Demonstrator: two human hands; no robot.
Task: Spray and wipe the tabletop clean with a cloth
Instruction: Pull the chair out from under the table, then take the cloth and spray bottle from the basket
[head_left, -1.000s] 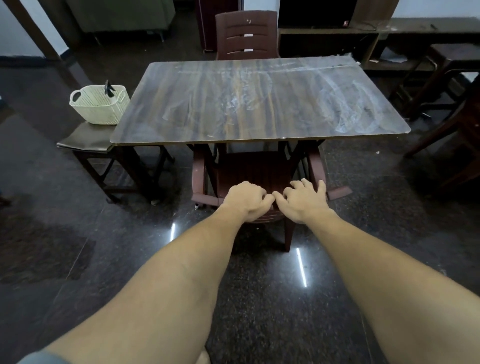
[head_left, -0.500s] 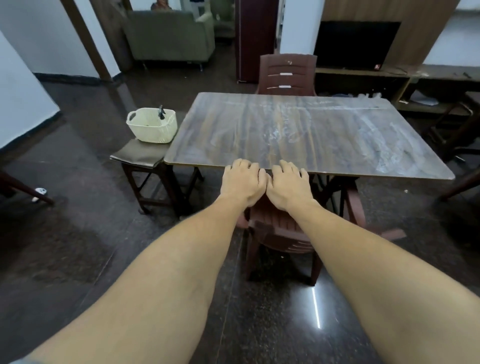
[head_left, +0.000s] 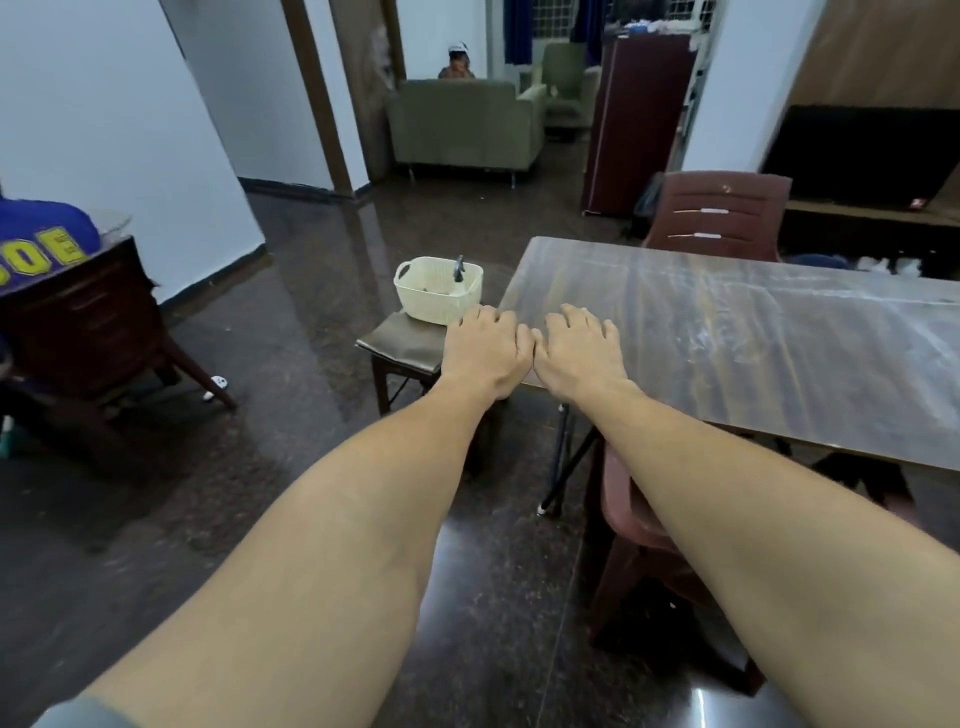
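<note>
My left hand (head_left: 485, 353) and right hand (head_left: 576, 351) reach out side by side, palms down, fingers loose and holding nothing, thumbs almost touching. The right is over the desk's (head_left: 753, 374) near left corner; the left is just off its left edge. White streaks (head_left: 701, 338) smear the desk. A basket (head_left: 434, 299) sits on a stool (head_left: 400, 345) beside that edge, a dark nozzle (head_left: 458, 267) poking out.

Both arms are bare down to the left hand (head_left: 485, 353) and the right hand (head_left: 579, 353) — only a grey sleeve hem (head_left: 78, 714) (a rounded sliver, at the left upper arm) shows as clothing.
</note>
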